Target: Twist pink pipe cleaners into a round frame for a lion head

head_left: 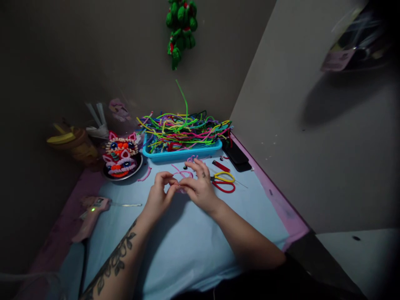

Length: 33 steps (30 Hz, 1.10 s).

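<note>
My left hand (159, 192) and my right hand (198, 185) meet over the light blue table cover (175, 246). Both pinch a thin pink pipe cleaner (182, 174) that loops on the cover between and behind the fingers. The left hand's fingertips are pressed together on it. The right hand's thumb and forefinger grip it while its other fingers spread. A blue tray (183, 153) heaped with several coloured pipe cleaners stands just behind the hands.
Yellow and red scissors (224, 182) lie right of my right hand, with a red lighter (221, 166) and a dark phone (236, 157) beyond. A pipe-cleaner lion head on a plate (121, 158) sits at the left. A pink glue gun (92, 214) lies near the left edge. Walls close in behind and right.
</note>
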{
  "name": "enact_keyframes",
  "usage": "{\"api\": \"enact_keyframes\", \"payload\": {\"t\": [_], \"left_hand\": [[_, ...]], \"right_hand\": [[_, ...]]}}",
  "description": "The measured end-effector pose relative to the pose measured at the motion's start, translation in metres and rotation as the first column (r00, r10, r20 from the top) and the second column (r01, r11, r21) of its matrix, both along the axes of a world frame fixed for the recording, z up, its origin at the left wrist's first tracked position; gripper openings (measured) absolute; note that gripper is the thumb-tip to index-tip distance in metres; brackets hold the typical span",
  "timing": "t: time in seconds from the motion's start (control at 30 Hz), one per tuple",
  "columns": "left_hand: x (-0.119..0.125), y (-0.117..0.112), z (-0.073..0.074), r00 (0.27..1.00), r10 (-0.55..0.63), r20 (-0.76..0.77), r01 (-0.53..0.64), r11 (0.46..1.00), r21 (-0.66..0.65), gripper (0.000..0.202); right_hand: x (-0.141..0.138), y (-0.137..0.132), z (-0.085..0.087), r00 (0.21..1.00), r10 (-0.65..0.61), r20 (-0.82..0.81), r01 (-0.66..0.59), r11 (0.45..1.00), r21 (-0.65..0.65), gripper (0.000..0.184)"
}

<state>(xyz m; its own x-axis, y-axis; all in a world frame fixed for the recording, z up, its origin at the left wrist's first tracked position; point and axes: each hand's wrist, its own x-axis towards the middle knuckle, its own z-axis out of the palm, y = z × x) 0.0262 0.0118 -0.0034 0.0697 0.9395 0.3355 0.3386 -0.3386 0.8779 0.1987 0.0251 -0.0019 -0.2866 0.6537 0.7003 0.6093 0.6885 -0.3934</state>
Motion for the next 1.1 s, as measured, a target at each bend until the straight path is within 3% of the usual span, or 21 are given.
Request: {"api": "enact_keyframes", "payload": {"t": [0.13,0.23,0.33,0.43,0.57,0.7,0.87,1.1], "left_hand": [[0.0,0.001,-0.008,0.992,0.061,-0.108,-0.043,0.986,0.163,0.024],[0.0,0.003,-0.012,0.968,0.088,-0.235,-0.01,0.949,0.316,0.014],[0.001,0.004,-0.011,0.943,0.084,-0.321,0.041,0.931,0.362,0.004],[0.002,0.003,-0.007,0.96,0.054,-0.276,0.025,0.961,0.277,0.005],[0.001,0.002,0.003,0.998,0.062,-0.01,-0.063,0.998,-0.031,0.019],[0.0,0.003,0.006,0.963,0.015,0.27,0.053,0.968,-0.246,0.029],[-0.001,0.004,0.001,0.927,-0.018,0.376,0.14,0.943,-0.301,0.03],[0.0,0.006,-0.002,0.961,-0.077,0.267,0.137,0.967,-0.215,0.025]], "right_hand": [[-0.002,-0.002,-0.002,1.0,-0.016,0.026,0.016,1.0,0.003,0.011],[-0.003,-0.002,-0.003,0.999,0.007,0.039,-0.005,0.998,-0.067,0.011],[-0.003,-0.001,-0.004,0.998,0.043,0.038,-0.037,0.988,-0.147,0.014],[-0.002,0.001,-0.004,0.998,0.062,0.005,-0.06,0.979,-0.196,0.014],[0.0,0.004,-0.003,0.997,0.054,-0.062,-0.064,0.981,-0.184,0.009],[0.001,0.003,-0.002,0.998,0.047,-0.042,-0.05,0.995,-0.088,0.01],[-0.001,0.002,-0.003,0.999,0.024,0.037,-0.024,1.0,0.008,0.012],[-0.005,0.001,-0.007,0.999,-0.001,0.049,0.0,1.0,0.026,0.016]]}}
